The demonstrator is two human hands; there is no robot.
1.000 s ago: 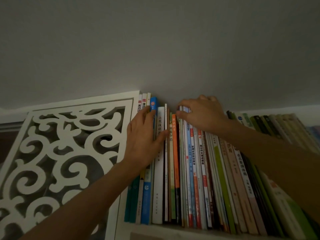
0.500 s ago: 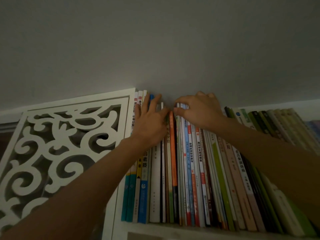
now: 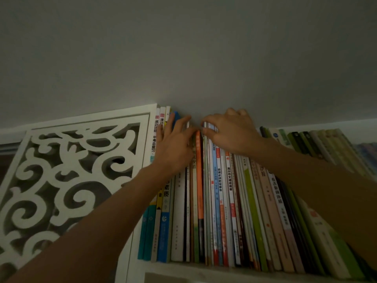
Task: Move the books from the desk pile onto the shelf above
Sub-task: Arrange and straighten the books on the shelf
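Left hand [image 3: 173, 148] flat, fingers straight on upright books [image 3: 230, 201], right hand [image 3: 230, 131] curled over their tops, shelf [image 3: 224, 271] beneath

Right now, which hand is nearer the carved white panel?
Left. The left hand lies flat on book spines just beside the carved white panel; the right hand is farther along the row.

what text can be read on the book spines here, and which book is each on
"高分作文" opens the dark lettering on the white spine; the rest is blurred.
"素质" on the yellow-and-blue spine below the left hand.
"滚动迁移" heads the white spine beside the fretwork panel; this is a rough reading.
All other spines: too small or blurred.
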